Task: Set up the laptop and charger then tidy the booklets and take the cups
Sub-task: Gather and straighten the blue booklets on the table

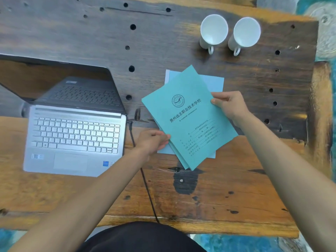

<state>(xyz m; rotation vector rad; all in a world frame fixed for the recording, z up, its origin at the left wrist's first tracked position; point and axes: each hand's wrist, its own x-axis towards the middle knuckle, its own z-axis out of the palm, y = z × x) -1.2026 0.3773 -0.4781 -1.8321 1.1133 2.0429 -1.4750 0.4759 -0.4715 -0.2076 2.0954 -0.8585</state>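
Wooden table (236, 179) bore the open laptop (74, 140); teal booklets (187, 117) beside it were pinched by left hand (152, 140) and right hand (229, 106). Edges were best squared before release.

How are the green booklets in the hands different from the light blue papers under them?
The teal-green booklets are held by the left hand and the right hand; the light blue papers lie untouched on the wooden table. The booklets sit tilted, while the papers lie nearly square to the table edge. The top booklet shows a printed seal and writing; the papers' visible parts look blank. Both are flat paper.
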